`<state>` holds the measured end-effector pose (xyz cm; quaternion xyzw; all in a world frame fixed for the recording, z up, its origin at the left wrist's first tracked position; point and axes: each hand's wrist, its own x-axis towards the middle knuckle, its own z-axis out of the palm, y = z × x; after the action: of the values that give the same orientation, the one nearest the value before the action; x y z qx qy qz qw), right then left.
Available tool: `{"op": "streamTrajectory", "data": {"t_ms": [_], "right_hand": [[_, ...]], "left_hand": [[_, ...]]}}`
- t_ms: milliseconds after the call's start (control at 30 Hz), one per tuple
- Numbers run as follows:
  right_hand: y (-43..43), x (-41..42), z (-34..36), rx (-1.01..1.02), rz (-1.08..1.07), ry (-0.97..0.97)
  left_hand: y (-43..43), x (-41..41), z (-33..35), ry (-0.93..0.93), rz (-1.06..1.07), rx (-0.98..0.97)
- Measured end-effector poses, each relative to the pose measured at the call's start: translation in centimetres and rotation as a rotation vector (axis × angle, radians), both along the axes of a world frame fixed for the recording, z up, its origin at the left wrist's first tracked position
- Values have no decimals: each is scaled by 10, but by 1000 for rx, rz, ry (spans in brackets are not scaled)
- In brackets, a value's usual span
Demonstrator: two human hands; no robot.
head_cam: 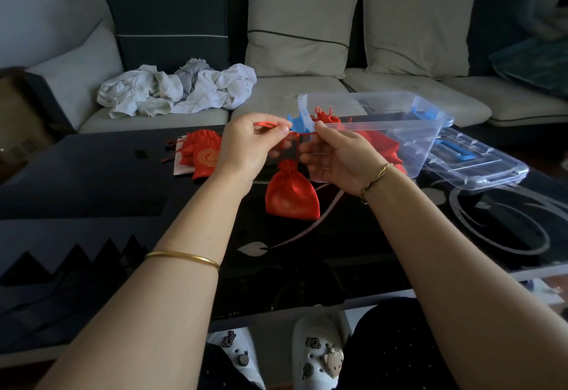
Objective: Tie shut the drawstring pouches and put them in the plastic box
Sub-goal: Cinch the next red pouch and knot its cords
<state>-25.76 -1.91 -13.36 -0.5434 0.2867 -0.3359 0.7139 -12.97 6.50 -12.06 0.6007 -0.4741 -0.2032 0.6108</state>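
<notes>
A red satin drawstring pouch (290, 194) hangs by its cord above the black table, its mouth gathered. My left hand (246, 146) pinches a loop of the red cord (267, 125) at the left. My right hand (338, 156) pinches the other end of the cord, which is stretched between both hands. Just behind my right hand stands the clear plastic box (424, 122) with blue latches, holding several red pouches (325, 117). A pile of loose red pouches (203, 153) lies on the table left of my left hand.
The box's clear lid (479, 165) with a blue handle lies on the table at the right. The black glass coffee table (92, 180) spans the view. Behind it is a grey sofa with cushions and crumpled white cloth (175, 91). My shoes (319, 356) show below the table edge.
</notes>
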Motion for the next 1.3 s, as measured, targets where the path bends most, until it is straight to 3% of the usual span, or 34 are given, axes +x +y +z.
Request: {"op": "streamTrajectory", "data": {"t_ms": [133, 367, 533, 633, 800, 900, 1034, 1167, 1300], "right_hand": [[-1, 0, -1, 62, -66, -52], [-8, -4, -6, 304, -117, -171], [-8, -6, -10, 585, -120, -391], [-7, -5, -12, 640, -127, -475], [-12, -8, -16, 614, -226, -348], [-12, -7, -21, 601, -238, -279], [-13, -5, -18, 464, -246, -265], [-12, -3, -8, 178, -209, -215], [-4, 3, 1, -58, -182, -131]], "left_hand": [[0, 2, -2, 227, -31, 96], [-1, 8, -8, 115, 181, 293], [-2, 7, -8, 251, 259, 333], [-2, 8, -6, 374, 288, 348], [2, 8, -3, 735, 235, 220], [-3, 7, -5, 818, 184, 57], [-8, 5, -7, 745, 44, -71], [-5, -2, -3, 451, -160, 99], [-5, -6, -6, 120, -207, 252]]}}
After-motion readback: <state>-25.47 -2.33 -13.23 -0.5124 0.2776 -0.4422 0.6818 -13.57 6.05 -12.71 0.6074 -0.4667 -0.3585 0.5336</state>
